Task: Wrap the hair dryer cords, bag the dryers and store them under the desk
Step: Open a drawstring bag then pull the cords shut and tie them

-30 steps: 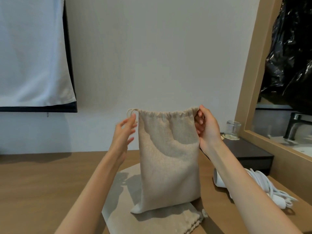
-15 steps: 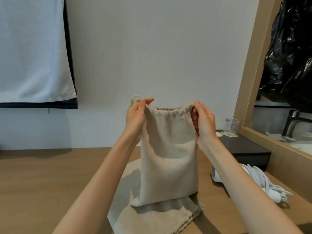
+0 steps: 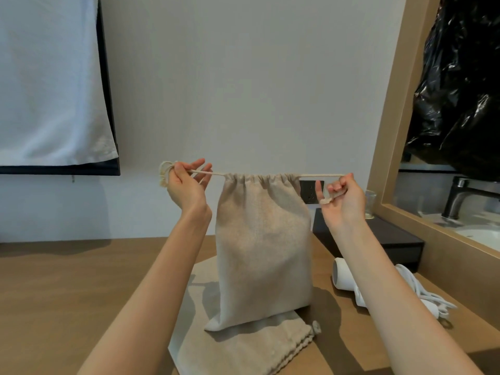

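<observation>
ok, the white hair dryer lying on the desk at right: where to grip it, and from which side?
Probably take the hair dryer by its barrel, from above, with the grip closing across its width. It lies on its side on the desk and its rounded top is bare. The wrapped cord crowds its right side, and the right forearm hides the rest.

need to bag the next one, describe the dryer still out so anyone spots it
On the wooden desk, look right of the upright cloth bag. The white hair dryer lies near the black box, the only thing with a white cord.
</observation>
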### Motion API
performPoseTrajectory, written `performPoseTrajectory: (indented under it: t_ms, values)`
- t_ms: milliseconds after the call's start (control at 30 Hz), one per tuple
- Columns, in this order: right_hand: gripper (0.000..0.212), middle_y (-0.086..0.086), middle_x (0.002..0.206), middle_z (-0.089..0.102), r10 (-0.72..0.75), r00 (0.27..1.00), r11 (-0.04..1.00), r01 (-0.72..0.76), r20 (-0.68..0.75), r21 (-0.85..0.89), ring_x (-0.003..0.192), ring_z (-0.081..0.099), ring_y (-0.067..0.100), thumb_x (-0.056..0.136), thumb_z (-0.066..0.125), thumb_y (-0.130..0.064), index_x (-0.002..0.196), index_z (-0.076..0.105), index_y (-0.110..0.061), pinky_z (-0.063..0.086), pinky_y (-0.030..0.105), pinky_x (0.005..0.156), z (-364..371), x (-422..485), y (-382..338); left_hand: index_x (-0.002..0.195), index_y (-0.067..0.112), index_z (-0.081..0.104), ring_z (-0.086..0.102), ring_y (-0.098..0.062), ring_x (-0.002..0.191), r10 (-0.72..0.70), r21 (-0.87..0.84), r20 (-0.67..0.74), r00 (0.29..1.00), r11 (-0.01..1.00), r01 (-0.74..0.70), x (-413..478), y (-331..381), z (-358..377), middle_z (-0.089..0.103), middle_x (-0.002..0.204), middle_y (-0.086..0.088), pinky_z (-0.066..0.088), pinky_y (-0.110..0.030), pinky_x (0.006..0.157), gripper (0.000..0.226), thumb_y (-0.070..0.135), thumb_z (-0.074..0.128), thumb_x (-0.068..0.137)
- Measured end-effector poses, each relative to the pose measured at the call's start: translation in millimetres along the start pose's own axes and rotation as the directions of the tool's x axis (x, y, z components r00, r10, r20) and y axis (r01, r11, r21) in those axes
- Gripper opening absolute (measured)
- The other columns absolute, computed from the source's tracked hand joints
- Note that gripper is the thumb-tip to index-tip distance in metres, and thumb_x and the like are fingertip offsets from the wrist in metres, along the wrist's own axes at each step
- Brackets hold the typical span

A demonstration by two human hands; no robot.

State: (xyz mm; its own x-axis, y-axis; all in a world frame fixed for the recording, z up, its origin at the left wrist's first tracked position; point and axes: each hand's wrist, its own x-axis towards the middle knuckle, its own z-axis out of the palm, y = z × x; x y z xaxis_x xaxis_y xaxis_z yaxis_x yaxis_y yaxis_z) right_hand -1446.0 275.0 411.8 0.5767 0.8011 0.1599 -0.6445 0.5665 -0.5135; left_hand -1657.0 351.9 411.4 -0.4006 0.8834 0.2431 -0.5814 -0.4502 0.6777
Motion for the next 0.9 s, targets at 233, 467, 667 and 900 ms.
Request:
performPoseTrajectory:
  t_ms: [233,467,667,900]
  values:
    - [0.028,0.006,0.121,0.058,0.017,0.992,0.993,-0.001,0.125,-0.120,0.109,0.057,0.027,0.101,0.037,-0.037,0.081,0.048,-0.021,0.046,0.049,0.094,8.5,-14.0,6.2,0.103,0.025,0.057,0.065,-0.016,0.097,-0.066,0.269,0.274,0.959,0.963,-0.011,-27.2,-7.8,-0.4,0.067,0.100,0.002,0.050,-0.032,0.088,0.037,0.046,0.027,0.101]
    - [0.026,0.002,0.116,0.062,-0.017,0.985,0.985,0.046,0.170,-0.167,0.106,0.062,0.021,0.102,0.035,-0.037,0.088,0.053,-0.025,0.048,0.034,0.081,16.9,-20.7,10.6,0.072,0.025,0.044,0.045,0.001,0.070,-0.222,0.581,0.508,0.832,0.802,-0.141,-49.8,-18.9,13.2,0.047,0.077,0.014,0.037,-0.018,0.064,0.036,0.048,0.035,0.099]
    - [0.031,0.007,0.123,0.056,-0.016,0.970,0.974,0.071,0.244,-0.217,0.113,0.056,0.020,0.102,0.041,-0.021,0.128,0.044,-0.038,0.046,0.033,0.097,1.6,-15.7,8.8,0.095,0.018,0.069,0.059,-0.004,0.088,-0.053,0.450,0.490,0.870,0.870,-0.200,-47.4,-25.3,24.8,0.066,0.095,0.007,0.045,-0.017,0.079,0.031,0.030,0.042,0.101]
    - [0.034,0.008,0.115,0.059,-0.095,0.995,0.834,0.090,0.020,-0.545,0.102,0.062,0.018,0.095,0.052,-0.010,0.118,0.031,-0.026,0.049,0.031,0.089,-17.6,-16.1,1.2,0.087,0.017,0.068,0.050,0.002,0.068,0.088,0.418,0.358,0.930,0.875,-0.243,-38.8,-32.2,17.2,0.061,0.082,0.008,0.039,-0.009,0.063,0.032,0.027,0.041,0.101]
